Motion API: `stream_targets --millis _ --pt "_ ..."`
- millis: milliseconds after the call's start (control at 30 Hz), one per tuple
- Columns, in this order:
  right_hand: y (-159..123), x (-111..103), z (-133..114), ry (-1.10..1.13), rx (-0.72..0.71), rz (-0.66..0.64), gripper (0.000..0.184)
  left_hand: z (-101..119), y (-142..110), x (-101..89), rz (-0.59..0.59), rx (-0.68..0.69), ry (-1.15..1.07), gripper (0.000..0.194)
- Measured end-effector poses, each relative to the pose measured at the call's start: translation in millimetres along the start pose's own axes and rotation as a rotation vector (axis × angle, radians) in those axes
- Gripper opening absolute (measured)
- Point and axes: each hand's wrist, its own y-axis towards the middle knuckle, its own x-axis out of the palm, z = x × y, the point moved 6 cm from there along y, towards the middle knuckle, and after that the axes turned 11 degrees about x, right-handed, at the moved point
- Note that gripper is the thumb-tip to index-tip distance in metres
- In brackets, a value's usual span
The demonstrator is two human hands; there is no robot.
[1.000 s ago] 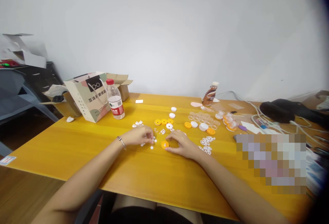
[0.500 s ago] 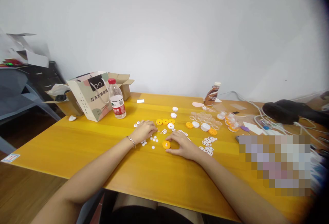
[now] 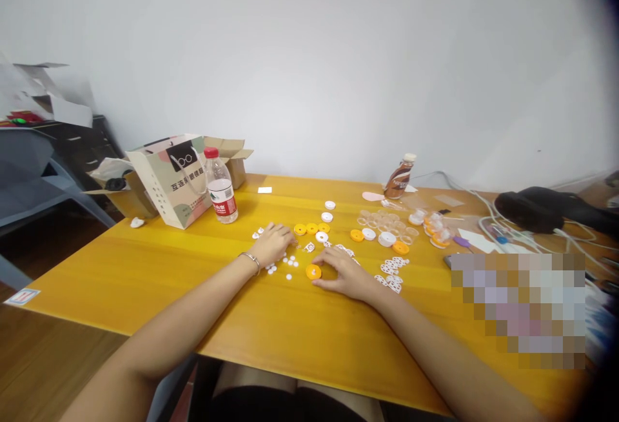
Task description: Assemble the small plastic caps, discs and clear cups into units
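An orange round plastic piece (image 3: 313, 272) with a small white part at its centre lies on the table, thumb and forefinger of my right hand (image 3: 342, 272) closed around its edge. Left of it, my left hand (image 3: 271, 244) reaches low over the table, fingers bent together; whatever is at their tips is hidden. Small white discs (image 3: 291, 261) lie scattered beside and below that hand. A white openwork piece (image 3: 309, 248) sits between the hands. Just beyond are a row of yellow rings (image 3: 311, 228) and a white ring (image 3: 322, 237).
More white openwork pieces (image 3: 394, 266) lie right of my right hand, with clear cups (image 3: 382, 221) behind them. A water bottle (image 3: 222, 190) and paper bag (image 3: 171, 183) stand at left. A brown bottle (image 3: 400, 177) stands at the back, cables (image 3: 483, 206) at right.
My left hand has shifted very slightly at the small white parts. My right hand stays at the orange piece.
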Motion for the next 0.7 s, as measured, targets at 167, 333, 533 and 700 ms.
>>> stream_targets --millis 167,333,533,700 --pt "1 2 3 0.009 0.002 0.018 0.021 25 1 -17.0 0.102 -0.004 -0.081 0.018" --pt "2 4 4 0.02 -0.014 0.029 0.018 60 0 -18.4 0.071 0.148 -0.207 0.014" --pt "2 4 4 0.016 -0.006 0.014 0.017 67 -2 -15.8 0.074 0.141 -0.149 0.018" --pt "3 5 3 0.02 -0.006 -0.007 0.015 70 -2 -16.2 0.091 0.149 -0.21 0.016"
